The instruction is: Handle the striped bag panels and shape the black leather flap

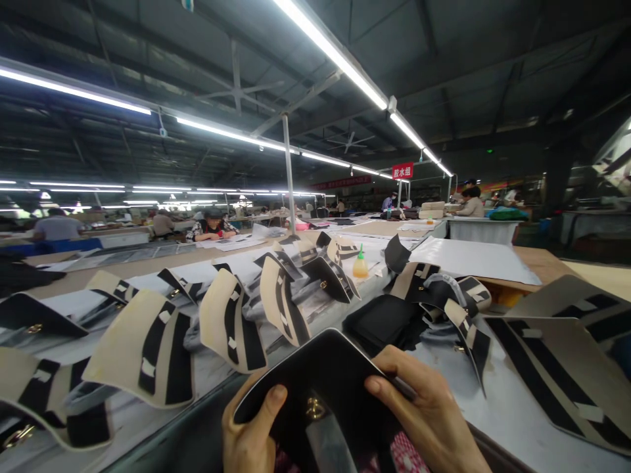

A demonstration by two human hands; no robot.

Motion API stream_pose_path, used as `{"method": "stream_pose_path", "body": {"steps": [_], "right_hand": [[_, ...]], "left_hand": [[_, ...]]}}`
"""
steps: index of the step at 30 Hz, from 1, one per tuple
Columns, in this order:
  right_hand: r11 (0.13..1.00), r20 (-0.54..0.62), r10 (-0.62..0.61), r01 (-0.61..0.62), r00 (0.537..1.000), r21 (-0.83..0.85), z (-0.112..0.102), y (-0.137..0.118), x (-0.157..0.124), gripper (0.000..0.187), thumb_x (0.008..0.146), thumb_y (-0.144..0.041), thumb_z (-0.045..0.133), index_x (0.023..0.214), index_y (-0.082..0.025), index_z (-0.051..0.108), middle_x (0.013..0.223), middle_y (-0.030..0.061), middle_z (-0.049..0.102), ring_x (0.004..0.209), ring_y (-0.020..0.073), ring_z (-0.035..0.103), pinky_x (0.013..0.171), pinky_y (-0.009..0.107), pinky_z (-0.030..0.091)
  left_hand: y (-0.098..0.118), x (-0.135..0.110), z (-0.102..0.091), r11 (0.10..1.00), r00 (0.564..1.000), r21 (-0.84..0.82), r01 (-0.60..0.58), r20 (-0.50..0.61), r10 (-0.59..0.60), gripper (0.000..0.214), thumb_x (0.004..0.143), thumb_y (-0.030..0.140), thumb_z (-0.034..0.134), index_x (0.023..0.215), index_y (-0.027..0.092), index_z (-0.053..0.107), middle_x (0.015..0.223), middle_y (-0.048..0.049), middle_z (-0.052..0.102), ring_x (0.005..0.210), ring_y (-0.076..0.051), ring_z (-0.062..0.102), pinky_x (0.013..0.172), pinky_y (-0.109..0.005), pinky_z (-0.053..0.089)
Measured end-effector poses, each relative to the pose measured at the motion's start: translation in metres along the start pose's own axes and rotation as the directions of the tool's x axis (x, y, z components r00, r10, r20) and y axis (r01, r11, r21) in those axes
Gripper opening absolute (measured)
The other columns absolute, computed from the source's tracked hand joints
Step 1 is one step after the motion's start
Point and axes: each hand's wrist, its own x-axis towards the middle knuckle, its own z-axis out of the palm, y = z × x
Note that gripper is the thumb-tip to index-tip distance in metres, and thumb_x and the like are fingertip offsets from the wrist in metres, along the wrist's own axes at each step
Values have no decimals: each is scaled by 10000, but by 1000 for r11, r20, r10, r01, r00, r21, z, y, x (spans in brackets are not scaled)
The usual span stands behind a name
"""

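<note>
My left hand (249,427) and my right hand (424,420) grip the two sides of a black leather bag flap (315,364), with a gold metal clasp (315,407) on it. A thin dark strip (401,387) lies along my right fingers, and I cannot tell what it is. Beyond my hands, many cream-and-black striped bag panels (148,348) lean in rows on a white-covered worktable (513,394). Nearest my right hand sits a black pouch (382,322). A pink checked lining (409,453) shows below the flap.
A yellow glue bottle (360,264) stands among the panels, and a white sheet (473,259) lies on a wooden tabletop to the right. Co-workers sit at long tables further off, one (211,226) handling papers. Overhead are strip lights, and a red sign (403,171) hangs at the back.
</note>
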Motion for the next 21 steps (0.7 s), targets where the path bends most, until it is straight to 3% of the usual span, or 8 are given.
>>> {"method": "stream_pose_path", "body": {"steps": [2, 4, 7, 10, 15, 18, 21], "right_hand": [[989, -48, -126, 122, 991, -79, 2, 2, -2, 225, 994, -301, 582, 783, -233, 620, 699, -41, 589, 598, 102, 566, 550, 192, 435], [965, -68, -219, 206, 973, -161, 3, 5, -5, 136, 998, -255, 588, 865, -242, 612, 744, -46, 591, 611, 87, 571, 564, 178, 442], [914, -16, -301, 284, 953, -291, 4, 8, -9, 51, 1005, -250, 589, 958, -255, 610, 803, -36, 612, 656, 88, 609, 603, 178, 464], [863, 34, -367, 353, 930, -361, 3, 11, -12, 36, 1015, -263, 574, 1007, -254, 608, 832, -21, 629, 690, 98, 638, 631, 184, 482], [829, 89, -423, 425, 902, -363, 2, 7, -8, 99, 1036, -251, 519, 975, -239, 595, 783, -21, 618, 644, 94, 627, 591, 181, 480], [830, 134, -384, 405, 914, -384, 6, 0, -6, 181, 1050, -275, 482, 916, -224, 593, 750, -14, 609, 625, 117, 604, 555, 227, 459], [833, 84, -352, 353, 932, -426, 19, -7, -4, 332, 1083, -343, 380, 862, -214, 592, 732, -7, 615, 609, 127, 577, 545, 257, 430]], "left_hand": [[7, 10, -1, 978, 981, -123, 171, 115, -157, 323, 789, 487, 766, 941, 203, 732, 839, -19, 774, 790, -229, 725, 725, -305, 603], [18, 18, -3, 968, 963, -133, 215, 196, -187, 387, 752, 450, 807, 1034, 203, 709, 896, -12, 767, 837, -200, 705, 772, -268, 570], [38, 24, -5, 996, 967, 81, 23, 249, -43, 358, 794, 388, 758, 1110, 233, 691, 982, -20, 755, 965, -204, 660, 917, -302, 513], [57, 25, 2, 966, 930, 227, -120, 367, 29, 297, 816, 383, 725, 1082, 251, 710, 1045, -39, 744, 997, -223, 638, 952, -343, 497], [72, 28, 21, 965, 861, 190, -181, 505, 62, 339, 821, 391, 749, 1109, 217, 709, 821, -2, 708, 799, -185, 659, 779, -266, 528], [69, 25, 27, 948, 777, 150, -281, 615, 133, 151, 890, 357, 691, 927, 218, 735, 726, 20, 679, 694, -145, 637, 693, -212, 507], [55, 23, 27, 873, 794, 180, -454, 526, 304, 275, 950, 327, 594, 713, 228, 694, 680, 27, 683, 653, -125, 664, 646, -161, 506]]}}
